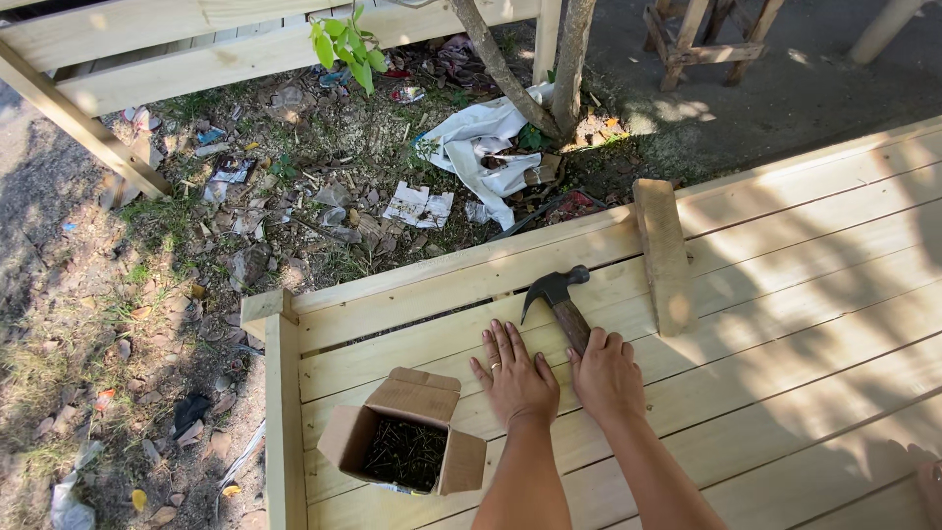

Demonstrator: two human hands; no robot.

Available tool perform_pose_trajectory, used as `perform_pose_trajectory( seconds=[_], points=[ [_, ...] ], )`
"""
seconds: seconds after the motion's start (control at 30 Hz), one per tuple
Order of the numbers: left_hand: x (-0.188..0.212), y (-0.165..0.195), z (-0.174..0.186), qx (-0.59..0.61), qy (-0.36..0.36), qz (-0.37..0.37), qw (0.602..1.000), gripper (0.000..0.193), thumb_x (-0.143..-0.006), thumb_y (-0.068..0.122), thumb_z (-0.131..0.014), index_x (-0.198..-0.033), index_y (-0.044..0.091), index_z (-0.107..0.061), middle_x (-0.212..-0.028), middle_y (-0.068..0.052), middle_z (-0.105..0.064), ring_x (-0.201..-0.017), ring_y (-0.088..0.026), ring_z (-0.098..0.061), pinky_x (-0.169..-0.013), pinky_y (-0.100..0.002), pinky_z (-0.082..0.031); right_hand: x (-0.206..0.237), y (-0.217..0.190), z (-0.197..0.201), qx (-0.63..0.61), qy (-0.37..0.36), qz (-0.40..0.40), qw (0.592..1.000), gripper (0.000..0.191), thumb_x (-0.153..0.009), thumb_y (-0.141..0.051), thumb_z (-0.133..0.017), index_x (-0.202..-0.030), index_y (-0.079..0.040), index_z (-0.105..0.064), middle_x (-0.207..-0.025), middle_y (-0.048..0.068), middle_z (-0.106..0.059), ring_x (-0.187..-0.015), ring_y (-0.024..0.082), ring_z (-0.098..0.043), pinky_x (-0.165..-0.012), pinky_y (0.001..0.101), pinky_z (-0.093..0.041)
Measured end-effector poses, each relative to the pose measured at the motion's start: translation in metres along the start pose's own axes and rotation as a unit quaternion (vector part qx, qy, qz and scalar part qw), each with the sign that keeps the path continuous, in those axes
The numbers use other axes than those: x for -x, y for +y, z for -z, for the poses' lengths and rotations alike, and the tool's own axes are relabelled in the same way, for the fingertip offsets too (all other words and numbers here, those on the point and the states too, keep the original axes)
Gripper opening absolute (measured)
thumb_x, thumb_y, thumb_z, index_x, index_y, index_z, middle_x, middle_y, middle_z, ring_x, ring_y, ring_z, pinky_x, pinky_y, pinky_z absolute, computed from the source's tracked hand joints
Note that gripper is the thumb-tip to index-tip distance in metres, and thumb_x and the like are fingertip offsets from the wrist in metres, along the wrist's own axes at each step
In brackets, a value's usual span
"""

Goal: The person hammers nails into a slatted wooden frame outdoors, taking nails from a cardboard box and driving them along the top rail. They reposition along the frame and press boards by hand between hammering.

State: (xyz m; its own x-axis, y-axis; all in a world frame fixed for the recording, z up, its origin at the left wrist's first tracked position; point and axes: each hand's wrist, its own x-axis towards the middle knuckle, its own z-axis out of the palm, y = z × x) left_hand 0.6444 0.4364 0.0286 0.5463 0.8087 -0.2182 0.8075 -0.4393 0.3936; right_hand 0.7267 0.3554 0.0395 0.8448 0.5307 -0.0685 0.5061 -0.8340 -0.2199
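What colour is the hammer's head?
The hammer's head is dark grey-black metal, clearest in the head view.

pale planks (785, 294), brown box (412, 412), dark hammer (561, 294)

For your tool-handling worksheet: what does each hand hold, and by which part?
The right hand grips the wooden-handled steel claw hammer by its handle. The left hand lies flat on the pale planks, holding nothing.

A claw hammer (559, 299) lies flat on the pale wooden planks (785, 294). Its dark steel head points away. Its brown wooden handle runs back under the right hand (605, 376).
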Motion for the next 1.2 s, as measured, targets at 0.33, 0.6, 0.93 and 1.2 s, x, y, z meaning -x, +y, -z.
perform_pose_trajectory(
  seconds=[0.33, 0.6, 0.93, 1.2],
  points=[
    [-0.002, -0.002, -0.005, 0.001, 0.005, -0.005, 1.000, 0.066, -0.101, 0.033, -0.031, -0.162, 0.016, -0.012, -0.172, -0.002, -0.001, -0.157, -0.021, 0.002, -0.123, -0.052, 0.003, 0.000, -0.001, -0.001, 0.018, -0.015, 0.001, 1.000, 0.050, -0.100, -0.045, -0.055, -0.127, -0.005, -0.045, -0.120, 0.020, -0.058, -0.114, 0.037, -0.060, -0.089, 0.0487, -0.055],
    [-0.009, -0.005, -0.003, 0.018, -0.006, -0.003, 1.000, 0.066, -0.101, 0.031, -0.033, -0.162, 0.013, -0.014, -0.172, -0.003, -0.002, -0.158, -0.022, 0.000, -0.124, -0.052, 0.004, -0.009, -0.008, -0.005, 0.030, 0.007, 0.006, 1.000, 0.051, -0.097, -0.047, -0.056, -0.126, -0.007, -0.045, -0.116, 0.019, -0.059, -0.112, 0.037, -0.061, -0.086, 0.0484, -0.056],
    [-0.024, 0.008, 0.029, 0.123, 0.025, -0.003, 0.992, 0.057, -0.089, 0.010, -0.057, -0.143, 0.003, -0.044, -0.163, -0.017, -0.028, -0.152, -0.032, -0.025, -0.120, -0.047, -0.025, -0.018, -0.008, -0.006, 0.048, -0.003, 0.002, 0.999, 0.050, -0.097, -0.049, -0.055, -0.125, -0.009, -0.045, -0.118, 0.016, -0.055, -0.113, 0.034, -0.060, -0.085, 0.0452, -0.058],
    [0.023, -0.058, 0.133, 0.145, 0.154, 0.026, 0.977, 0.014, -0.091, 0.009, -0.060, -0.101, 0.002, -0.065, -0.106, -0.018, -0.068, -0.092, -0.039, -0.071, -0.077, -0.048, -0.058, -0.035, -0.014, -0.012, 0.065, -0.023, -0.012, 0.998, 0.050, -0.100, -0.050, -0.056, -0.132, -0.012, -0.046, -0.132, 0.020, -0.050, -0.124, 0.037, -0.053, -0.092, 0.0502, -0.053]
  ],
)
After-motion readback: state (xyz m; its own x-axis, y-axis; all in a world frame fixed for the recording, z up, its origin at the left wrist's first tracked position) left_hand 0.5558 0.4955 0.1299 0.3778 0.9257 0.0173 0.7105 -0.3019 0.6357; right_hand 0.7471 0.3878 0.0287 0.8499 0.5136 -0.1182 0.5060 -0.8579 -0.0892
